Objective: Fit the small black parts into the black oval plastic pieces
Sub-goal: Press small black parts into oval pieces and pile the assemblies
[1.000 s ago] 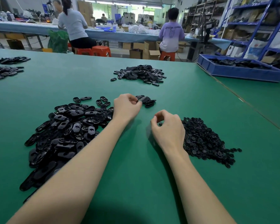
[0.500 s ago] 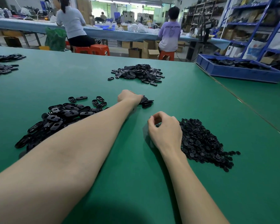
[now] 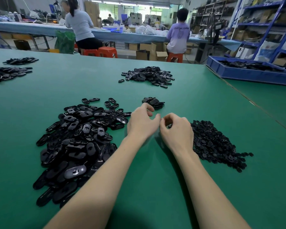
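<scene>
- Your left hand hangs released, fingers loosely curled, over the green table.
- Your right hand pinches a small black part.
- Oval pieces lie piled left, small parts right.
- Behind, two people sit on orange stools; blue tray, shelves.

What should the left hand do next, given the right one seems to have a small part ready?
Probably reach left and pick one oval piece from the big pile. The left hand looks empty, fingers loosely spread, just short of the small stack. The right hand seems to pinch a small black part beside its heap, with no oval to fit it into.
</scene>
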`<control>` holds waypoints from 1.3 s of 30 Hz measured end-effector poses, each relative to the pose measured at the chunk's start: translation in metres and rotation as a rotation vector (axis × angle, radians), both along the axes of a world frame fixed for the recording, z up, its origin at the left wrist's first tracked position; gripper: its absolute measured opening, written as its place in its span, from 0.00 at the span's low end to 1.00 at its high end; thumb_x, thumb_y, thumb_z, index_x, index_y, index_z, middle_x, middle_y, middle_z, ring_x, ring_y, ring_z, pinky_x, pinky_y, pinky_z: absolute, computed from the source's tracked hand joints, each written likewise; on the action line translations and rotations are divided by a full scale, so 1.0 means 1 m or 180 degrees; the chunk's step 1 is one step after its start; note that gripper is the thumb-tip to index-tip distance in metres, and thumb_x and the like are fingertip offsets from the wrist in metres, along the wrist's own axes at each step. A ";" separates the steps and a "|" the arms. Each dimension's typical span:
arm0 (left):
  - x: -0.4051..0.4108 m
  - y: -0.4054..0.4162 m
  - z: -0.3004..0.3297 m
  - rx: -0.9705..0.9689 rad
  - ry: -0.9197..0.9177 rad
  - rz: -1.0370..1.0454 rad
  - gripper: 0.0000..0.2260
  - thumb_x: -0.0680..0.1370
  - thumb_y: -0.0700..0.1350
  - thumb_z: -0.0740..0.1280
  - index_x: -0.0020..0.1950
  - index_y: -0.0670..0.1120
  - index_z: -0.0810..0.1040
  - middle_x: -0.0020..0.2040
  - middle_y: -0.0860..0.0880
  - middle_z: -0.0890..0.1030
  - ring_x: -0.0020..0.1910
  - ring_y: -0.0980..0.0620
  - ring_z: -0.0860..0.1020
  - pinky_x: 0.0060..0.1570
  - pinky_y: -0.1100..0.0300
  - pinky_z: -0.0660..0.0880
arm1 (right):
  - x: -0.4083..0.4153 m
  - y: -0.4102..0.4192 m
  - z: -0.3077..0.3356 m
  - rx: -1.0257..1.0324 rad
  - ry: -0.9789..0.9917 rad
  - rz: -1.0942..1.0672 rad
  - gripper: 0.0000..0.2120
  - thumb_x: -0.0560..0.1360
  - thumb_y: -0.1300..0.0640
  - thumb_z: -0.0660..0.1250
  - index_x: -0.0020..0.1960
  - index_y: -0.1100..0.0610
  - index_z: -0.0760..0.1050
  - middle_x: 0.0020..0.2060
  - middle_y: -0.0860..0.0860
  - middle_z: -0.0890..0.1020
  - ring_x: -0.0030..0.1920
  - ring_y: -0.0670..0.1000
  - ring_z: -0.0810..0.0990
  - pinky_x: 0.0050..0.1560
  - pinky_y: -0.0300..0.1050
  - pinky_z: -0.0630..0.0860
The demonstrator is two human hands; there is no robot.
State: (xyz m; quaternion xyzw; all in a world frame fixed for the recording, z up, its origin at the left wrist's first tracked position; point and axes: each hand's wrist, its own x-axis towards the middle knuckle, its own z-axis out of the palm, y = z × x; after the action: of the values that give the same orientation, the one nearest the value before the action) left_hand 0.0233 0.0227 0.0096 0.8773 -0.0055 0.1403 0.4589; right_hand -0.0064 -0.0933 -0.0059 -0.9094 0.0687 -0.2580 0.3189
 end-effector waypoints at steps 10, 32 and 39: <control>-0.003 0.051 0.020 0.1940 -0.0264 0.0350 0.13 0.76 0.42 0.65 0.59 0.52 0.75 0.57 0.50 0.79 0.61 0.46 0.72 0.61 0.50 0.66 | -0.001 0.001 0.007 0.0176 -0.0198 0.0172 0.08 0.77 0.49 0.66 0.41 0.49 0.79 0.36 0.42 0.80 0.44 0.50 0.77 0.40 0.44 0.67; -0.003 0.087 0.023 0.0846 0.0206 0.0465 0.08 0.73 0.42 0.69 0.44 0.54 0.83 0.39 0.57 0.82 0.48 0.53 0.80 0.59 0.51 0.75 | -0.002 0.007 0.000 0.0494 -0.0094 0.0334 0.08 0.76 0.51 0.68 0.37 0.49 0.77 0.32 0.42 0.80 0.42 0.51 0.80 0.46 0.48 0.78; 0.002 0.085 0.022 0.0238 0.0101 0.0250 0.08 0.72 0.42 0.71 0.38 0.56 0.81 0.36 0.58 0.83 0.42 0.57 0.80 0.48 0.61 0.78 | -0.001 0.006 -0.001 0.0488 -0.0079 0.0312 0.10 0.75 0.51 0.68 0.35 0.48 0.76 0.31 0.41 0.80 0.38 0.47 0.80 0.42 0.45 0.77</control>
State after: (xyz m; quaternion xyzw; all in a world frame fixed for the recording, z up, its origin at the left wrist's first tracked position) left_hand 0.0255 0.1080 0.0319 0.8955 0.0310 0.1439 0.4200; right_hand -0.0075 -0.0871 -0.0065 -0.8814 0.0396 -0.2473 0.4006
